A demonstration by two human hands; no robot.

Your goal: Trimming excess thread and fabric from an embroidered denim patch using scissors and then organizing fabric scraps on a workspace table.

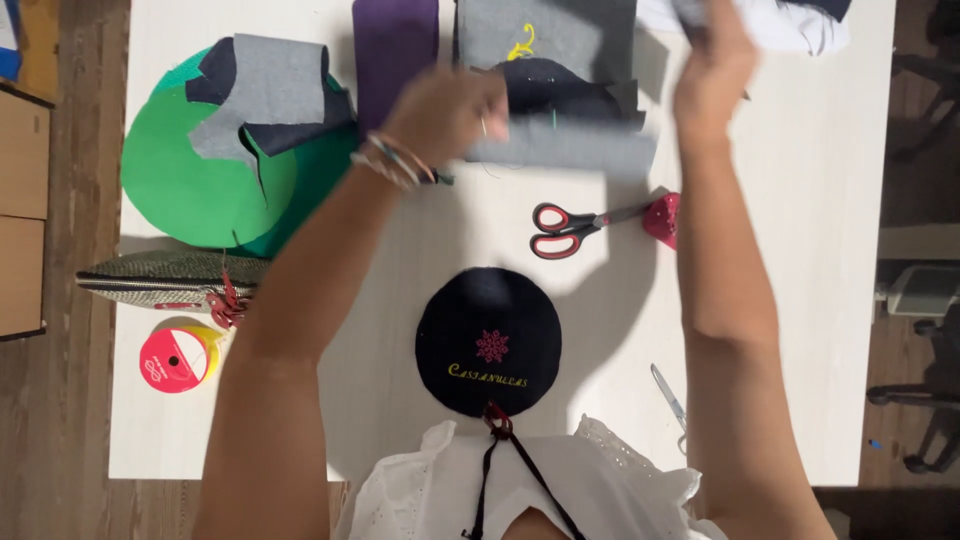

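Left hand (450,110) pinches grey fabric strip (565,145) above red-handled scissors (565,228); right hand (712,65) blurred, grip unclear. Fabric likely light, limp, floppy: best held at both ends.

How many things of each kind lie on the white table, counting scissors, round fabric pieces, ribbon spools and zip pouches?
Scissors: 2, red-handled scissors and silver scissors
Round fabric pieces: 2, dark embroidered circle and green circle
Ribbon spools: 1, pink spool
Zip pouches: 1, woven pouch
Total: 6
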